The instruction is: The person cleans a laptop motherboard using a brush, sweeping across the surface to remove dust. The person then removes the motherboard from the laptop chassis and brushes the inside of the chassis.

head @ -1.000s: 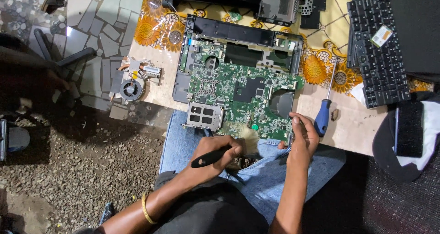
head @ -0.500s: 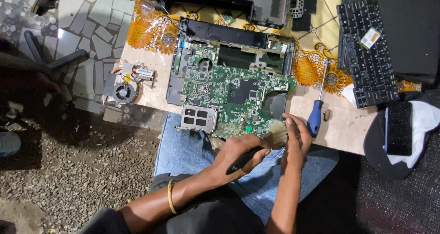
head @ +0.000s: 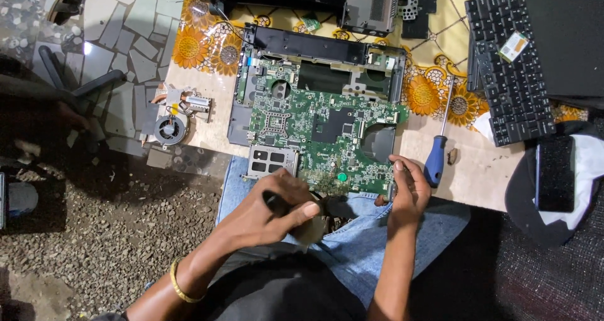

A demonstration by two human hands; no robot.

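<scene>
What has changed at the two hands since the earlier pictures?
Little: the left hand keeps its dark tool at the green circuit board's near edge, and the right hand stays on its right corner. The blue screwdriver lies untouched.
</scene>
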